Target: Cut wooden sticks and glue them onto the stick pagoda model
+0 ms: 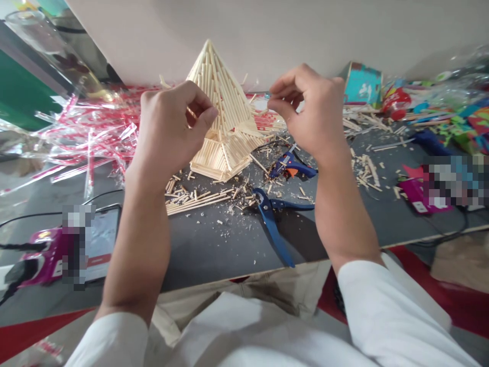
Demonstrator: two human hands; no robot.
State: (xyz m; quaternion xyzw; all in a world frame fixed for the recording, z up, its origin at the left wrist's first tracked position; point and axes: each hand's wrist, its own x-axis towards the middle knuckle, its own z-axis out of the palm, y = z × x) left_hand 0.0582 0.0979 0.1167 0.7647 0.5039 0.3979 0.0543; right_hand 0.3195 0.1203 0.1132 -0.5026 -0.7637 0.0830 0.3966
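Observation:
My left hand is raised in front of the left side of a pointed model built of thin wooden sticks. Its thumb and index finger are pinched together; whatever may lie between them is hidden. To the model's right, my right hand is up in the air, fingers closed in a pinch. A tiny bluish spot shows at those fingertips, too small to name. The model has a tall cone and a lower flared base. Below my right hand lies a blue glue gun, and nearer me a blue hand cutter.
Cut sticks and scraps litter the dark table. Red-and-white plastic wrappers pile up at left. A phone lies beside a purple power strip. A teal box and a red bottle stand back right.

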